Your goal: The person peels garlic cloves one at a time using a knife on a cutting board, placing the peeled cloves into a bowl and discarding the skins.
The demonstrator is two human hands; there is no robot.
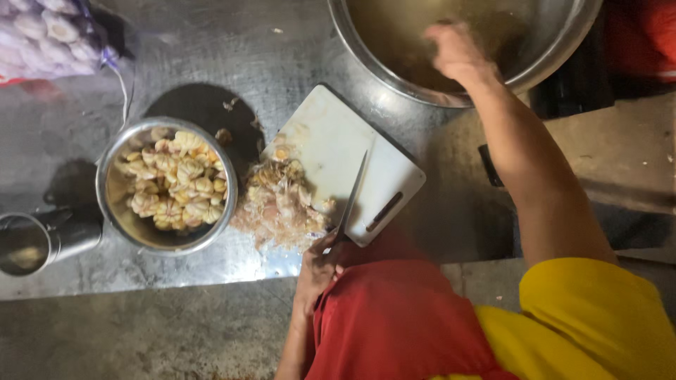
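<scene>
Our left hand (318, 271), at six o'clock, fingers curled closed with the forearm running down out of view; our right hand (456, 53), at one o'clock, arm extended bare, fingers blurred, grip unreadable.

The right hand (458, 53) is blurry inside the big metal bowl (563, 49), so its fingers are hard to see. The top edge cuts off the bowl. The knife (350, 200) handle hides in the left hand (317, 271). The mesh bag (49, 35) runs off the corner.
</scene>
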